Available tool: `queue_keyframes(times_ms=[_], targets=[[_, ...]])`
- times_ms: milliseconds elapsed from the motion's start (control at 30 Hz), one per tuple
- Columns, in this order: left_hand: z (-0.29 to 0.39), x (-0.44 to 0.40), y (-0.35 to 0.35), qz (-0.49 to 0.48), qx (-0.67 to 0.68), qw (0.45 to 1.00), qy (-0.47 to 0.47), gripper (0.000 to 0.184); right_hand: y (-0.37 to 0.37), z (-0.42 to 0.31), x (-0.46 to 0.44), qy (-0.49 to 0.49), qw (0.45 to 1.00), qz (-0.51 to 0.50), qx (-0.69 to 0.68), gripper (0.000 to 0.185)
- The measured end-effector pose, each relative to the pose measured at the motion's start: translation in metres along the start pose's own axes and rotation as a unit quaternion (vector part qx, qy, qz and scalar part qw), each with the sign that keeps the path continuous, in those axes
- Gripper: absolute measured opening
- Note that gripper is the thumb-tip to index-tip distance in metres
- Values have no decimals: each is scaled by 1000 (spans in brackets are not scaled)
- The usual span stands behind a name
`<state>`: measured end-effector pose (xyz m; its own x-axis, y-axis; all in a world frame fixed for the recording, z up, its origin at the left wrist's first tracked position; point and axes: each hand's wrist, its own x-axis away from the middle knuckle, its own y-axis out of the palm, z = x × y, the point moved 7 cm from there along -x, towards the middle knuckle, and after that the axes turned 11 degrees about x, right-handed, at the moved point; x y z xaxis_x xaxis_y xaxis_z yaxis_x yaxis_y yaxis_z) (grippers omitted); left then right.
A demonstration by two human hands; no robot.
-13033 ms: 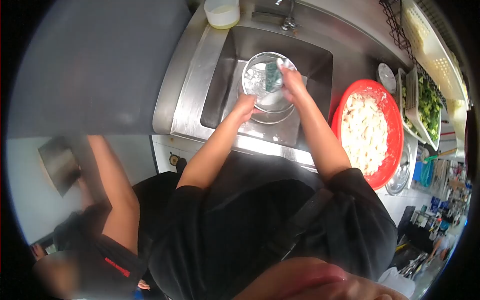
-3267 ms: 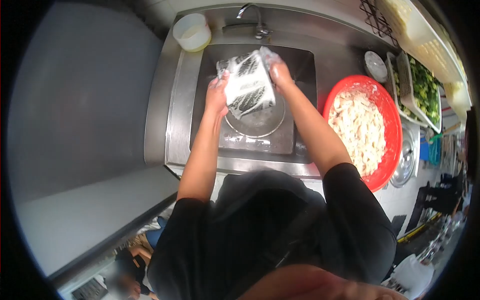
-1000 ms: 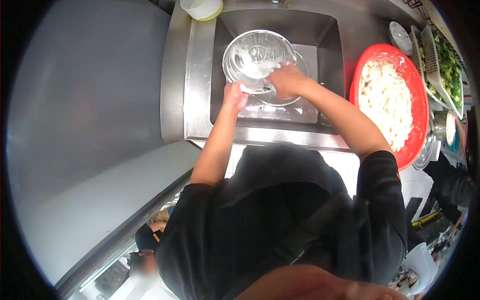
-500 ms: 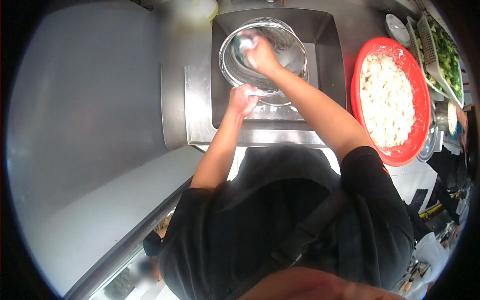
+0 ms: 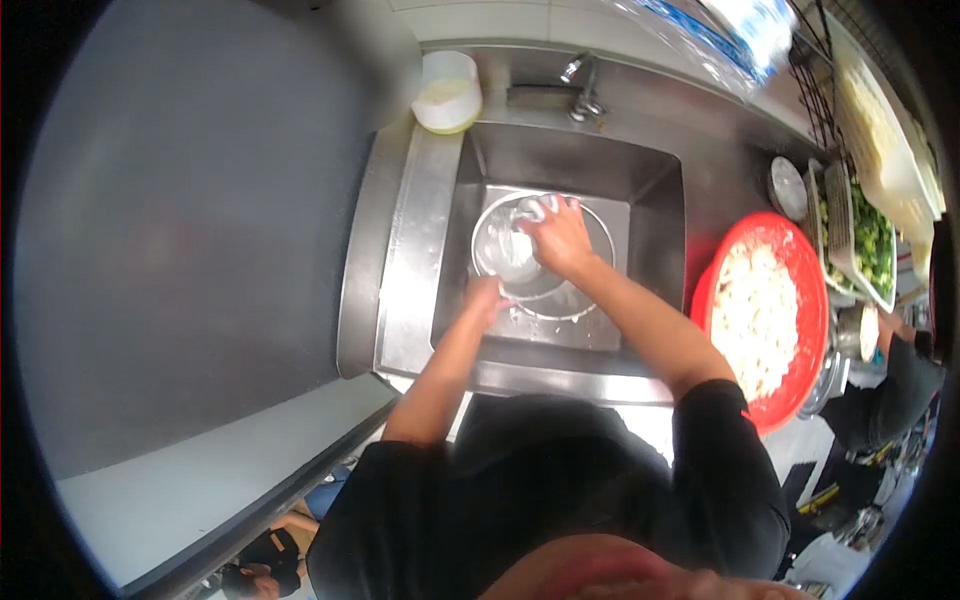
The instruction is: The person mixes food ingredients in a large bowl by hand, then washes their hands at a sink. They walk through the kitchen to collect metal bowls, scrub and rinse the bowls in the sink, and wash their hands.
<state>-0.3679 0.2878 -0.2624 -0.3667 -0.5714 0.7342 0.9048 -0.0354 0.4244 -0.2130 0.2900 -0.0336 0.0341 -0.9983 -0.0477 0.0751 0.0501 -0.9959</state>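
Observation:
A round metal pot (image 5: 481, 222) with a bright rim is in the stainless steel sink (image 5: 655, 240), suds on its inner wall. My left hand (image 5: 487, 298) is closed on the near-left part of the rim. Over the pot's upper part, my right hand (image 5: 560, 240) presses a foamy whitish wad (image 5: 530, 210) to the inside. Its exact kind is unclear under the foam and fingers.
Behind the sink stands a tap (image 5: 586, 100), with a white tub (image 5: 448, 95) at the back left corner. To the right are a red basin (image 5: 705, 300) of pale pieces and a basket of chopped greens (image 5: 872, 245). Another person's sleeve (image 5: 905, 390) shows far right.
My view has tipped up, bringing the tap and back wall into sight. The pot is tilted differently, and my right hand has moved the foamy wad along its inside. My left hand stays at the rim.

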Motion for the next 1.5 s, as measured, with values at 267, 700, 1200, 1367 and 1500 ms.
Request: queue_keyframes(times_ms=[267,700,1200,1367,1500], targets=[[-14,28,16,-27,-50,996,-72,38,-80,7,-196,-4,959,257,-118,43],[9,-21,-26,-34,-152,988,18,57,65,235,-107,426,777,364,-286,32],[159,-52,126,30,-698,690,188,26,125,131,-170,258,637,9,-726,17],[176,-43,188,-31,-748,616,244,34,75,105,-174,283,591,-15,-755,19],[200,-38,213,4,-703,637,317,25,54,110,-172,270,526,19,-806,18]])
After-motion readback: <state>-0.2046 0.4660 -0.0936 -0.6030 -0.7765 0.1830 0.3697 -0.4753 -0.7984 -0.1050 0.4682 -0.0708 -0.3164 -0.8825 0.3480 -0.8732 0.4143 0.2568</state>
